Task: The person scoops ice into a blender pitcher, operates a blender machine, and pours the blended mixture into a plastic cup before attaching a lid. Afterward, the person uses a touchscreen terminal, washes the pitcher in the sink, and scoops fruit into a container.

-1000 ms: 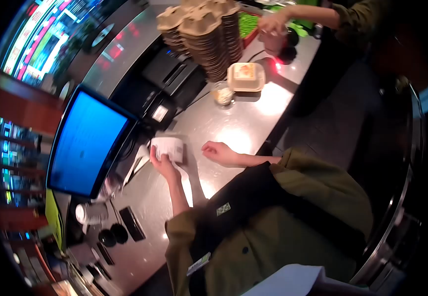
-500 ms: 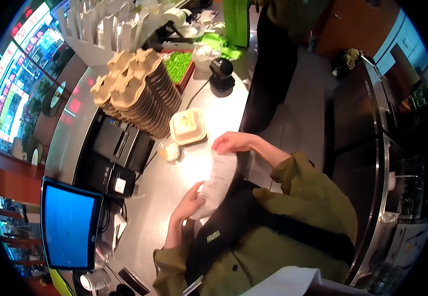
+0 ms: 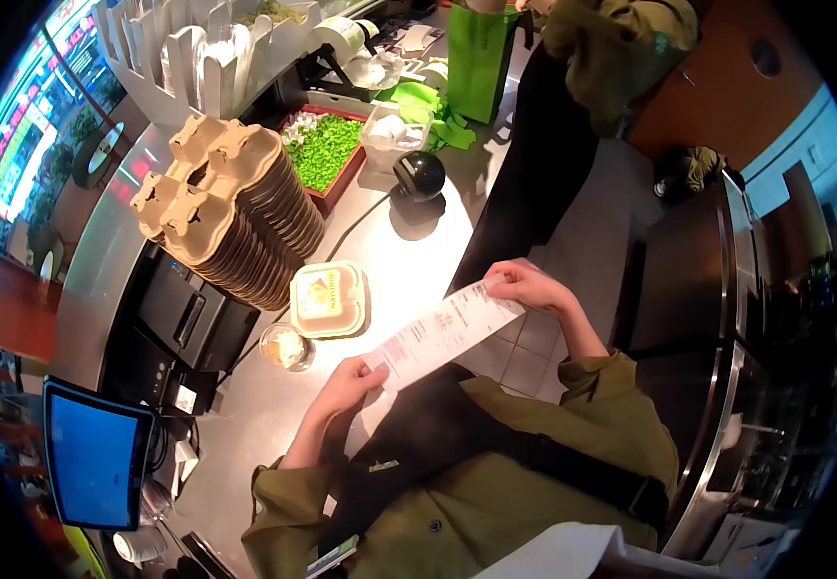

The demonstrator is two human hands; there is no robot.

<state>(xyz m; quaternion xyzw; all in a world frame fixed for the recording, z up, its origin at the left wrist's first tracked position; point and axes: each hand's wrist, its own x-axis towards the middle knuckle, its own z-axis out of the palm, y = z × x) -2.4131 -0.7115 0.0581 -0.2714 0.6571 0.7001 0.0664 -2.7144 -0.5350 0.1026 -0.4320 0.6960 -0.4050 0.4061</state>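
A long white printed receipt [image 3: 438, 333] is stretched between my two hands above the counter's near edge. My left hand [image 3: 349, 384] pinches its lower left end, thumb on top. The upper right end is gripped by my right hand [image 3: 526, 286]. Beyond the receipt, a closed takeaway box [image 3: 329, 299] with an orange and yellow print on its lid sits on the counter. Beside the box stands a small clear cup [image 3: 285, 346] with something pale in it.
Stacked cardboard cup carriers [image 3: 230, 212] rise behind the box. A black scanner-like device [image 3: 419, 177], a red tray of green pieces [image 3: 327, 150] and a green bag [image 3: 479, 63] stand farther back. At left are a black printer [image 3: 182, 309] and a blue screen [image 3: 98, 454]. Another person [image 3: 611, 58] stands at the far end.
The receipt has gone from curved and steep to pulled flatter, its print facing me. My right hand has moved right and my left slightly left. The view has shifted.
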